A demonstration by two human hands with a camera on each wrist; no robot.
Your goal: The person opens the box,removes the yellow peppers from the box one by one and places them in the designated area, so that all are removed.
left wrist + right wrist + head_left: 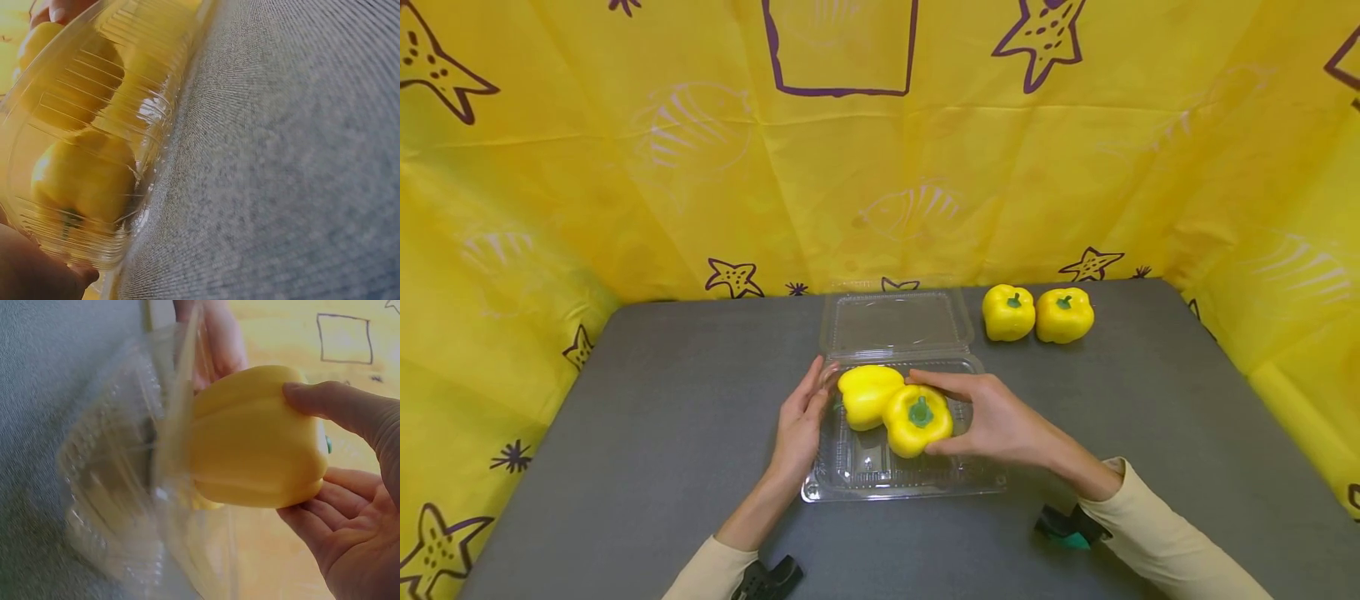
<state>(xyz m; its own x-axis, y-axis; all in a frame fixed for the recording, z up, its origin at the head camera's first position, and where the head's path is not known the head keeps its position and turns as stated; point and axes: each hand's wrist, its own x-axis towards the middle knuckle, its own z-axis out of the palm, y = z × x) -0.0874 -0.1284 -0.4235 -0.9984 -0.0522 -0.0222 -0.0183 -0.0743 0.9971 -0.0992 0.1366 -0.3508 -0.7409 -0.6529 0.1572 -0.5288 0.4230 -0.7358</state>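
My right hand (1003, 421) grips a yellow bell pepper (919, 421) with a green stem, thumb on one side and fingers on the other. It is held over the base of a clear plastic clamshell container (880, 479). Another yellow bell pepper (867, 396) lies on its side in the base, behind and left of the held one. My left hand (796, 429) holds the container by its left rim. Through the clear wall in the left wrist view, the pepper inside (87, 181) shows near the left hand's fingertips (86, 274).
The container's lid (895, 321) is folded back, away from me. Two more yellow bell peppers (1008, 314) (1065, 316) stand side by side at the back right of the grey table (700, 375). A yellow patterned cloth (820, 175) encloses the back and sides.
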